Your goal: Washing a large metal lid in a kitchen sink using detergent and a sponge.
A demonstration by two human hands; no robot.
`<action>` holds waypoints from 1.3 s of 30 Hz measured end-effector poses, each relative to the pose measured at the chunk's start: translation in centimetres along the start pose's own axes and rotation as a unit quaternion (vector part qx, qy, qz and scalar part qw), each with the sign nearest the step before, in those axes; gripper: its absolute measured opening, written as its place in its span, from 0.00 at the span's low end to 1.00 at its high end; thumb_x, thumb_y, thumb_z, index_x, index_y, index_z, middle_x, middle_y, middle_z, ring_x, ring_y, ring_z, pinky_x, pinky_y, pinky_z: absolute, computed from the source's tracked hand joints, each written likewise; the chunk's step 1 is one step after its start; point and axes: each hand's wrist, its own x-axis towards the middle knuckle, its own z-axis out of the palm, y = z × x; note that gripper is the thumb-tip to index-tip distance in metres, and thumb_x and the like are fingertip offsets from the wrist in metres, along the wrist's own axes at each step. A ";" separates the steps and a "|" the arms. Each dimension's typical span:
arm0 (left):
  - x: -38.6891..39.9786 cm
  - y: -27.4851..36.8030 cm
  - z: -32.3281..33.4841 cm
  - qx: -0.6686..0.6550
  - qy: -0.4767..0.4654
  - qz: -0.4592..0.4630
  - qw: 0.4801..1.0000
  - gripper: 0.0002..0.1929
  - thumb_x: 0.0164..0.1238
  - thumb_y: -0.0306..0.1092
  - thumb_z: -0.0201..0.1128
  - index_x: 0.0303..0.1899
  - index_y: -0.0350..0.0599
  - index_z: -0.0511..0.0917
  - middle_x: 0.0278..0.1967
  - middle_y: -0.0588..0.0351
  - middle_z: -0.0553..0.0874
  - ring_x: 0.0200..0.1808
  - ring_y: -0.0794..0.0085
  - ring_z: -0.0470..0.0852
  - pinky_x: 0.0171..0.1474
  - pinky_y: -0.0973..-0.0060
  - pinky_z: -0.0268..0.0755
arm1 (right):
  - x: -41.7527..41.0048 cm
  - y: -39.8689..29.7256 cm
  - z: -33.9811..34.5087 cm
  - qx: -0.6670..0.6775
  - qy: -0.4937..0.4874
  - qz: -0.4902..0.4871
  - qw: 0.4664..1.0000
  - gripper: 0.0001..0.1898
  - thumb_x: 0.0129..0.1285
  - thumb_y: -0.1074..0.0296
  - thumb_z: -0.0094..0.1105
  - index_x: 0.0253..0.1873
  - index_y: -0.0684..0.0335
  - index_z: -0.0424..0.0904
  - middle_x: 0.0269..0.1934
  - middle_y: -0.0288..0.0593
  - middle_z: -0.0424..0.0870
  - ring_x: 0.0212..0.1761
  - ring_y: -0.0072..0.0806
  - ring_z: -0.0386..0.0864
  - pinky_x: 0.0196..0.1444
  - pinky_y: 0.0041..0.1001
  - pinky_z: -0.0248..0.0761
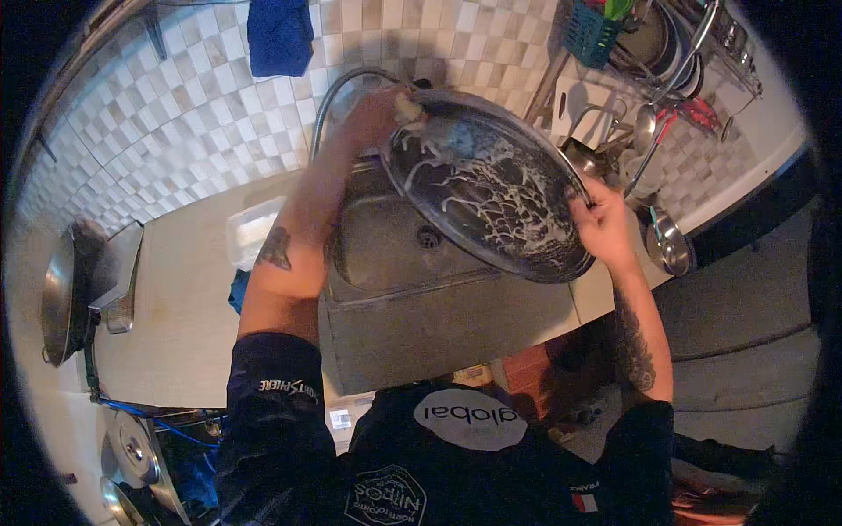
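Observation:
A large round dark metal pan [454,217] is held tilted above the sink, its inner face streaked with white suds. My right hand [600,220] grips the pan's rim at the right, by what looks like a handle loop. At the pan's upper left edge is my left hand [385,112], blurred and partly in shadow. It holds a pale yellowish piece, apparently a sponge [409,108], against the inside of the rim. Beneath the pan lies the steel sink basin [381,243], with its drain [429,238] in view.
A white plastic tub [253,227] stands left of the sink, behind my left forearm. A large pan [59,296] and a metal tray [122,266] are at the far left. At right are a cutting board [572,108], hanging utensils and a steel pot [671,246]. A flexible hose [322,112] arches behind.

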 end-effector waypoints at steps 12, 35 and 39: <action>2.5 6.1 -2.6 0.082 0.063 0.193 0.976 0.24 0.58 0.45 0.68 0.54 0.43 0.77 0.53 0.42 0.82 0.54 0.49 0.82 0.58 0.60 0.75 | 1.0 -0.3 0.0 -0.118 0.012 0.043 0.992 0.18 0.63 0.73 0.57 0.59 0.64 0.78 0.35 0.57 0.84 0.32 0.30 0.81 0.43 0.28 0.73; 4.7 10.4 -3.8 0.112 0.196 0.210 0.951 0.25 0.54 0.46 0.73 0.53 0.50 0.80 0.49 0.49 0.86 0.50 0.56 0.85 0.53 0.63 0.77 | 7.7 -4.2 -4.5 -0.250 -0.014 -0.160 0.955 0.06 0.60 0.73 0.63 0.40 0.68 0.78 0.32 0.51 0.77 0.33 0.46 0.77 0.38 0.30 0.71; 4.1 9.0 -5.4 0.090 0.241 0.198 0.946 0.25 0.53 0.44 0.72 0.55 0.53 0.80 0.50 0.52 0.86 0.52 0.57 0.84 0.54 0.61 0.77 | 6.2 -4.8 -5.1 -0.232 -0.001 -0.162 0.959 0.07 0.61 0.73 0.62 0.36 0.70 0.75 0.30 0.51 0.73 0.30 0.45 0.74 0.34 0.33 0.68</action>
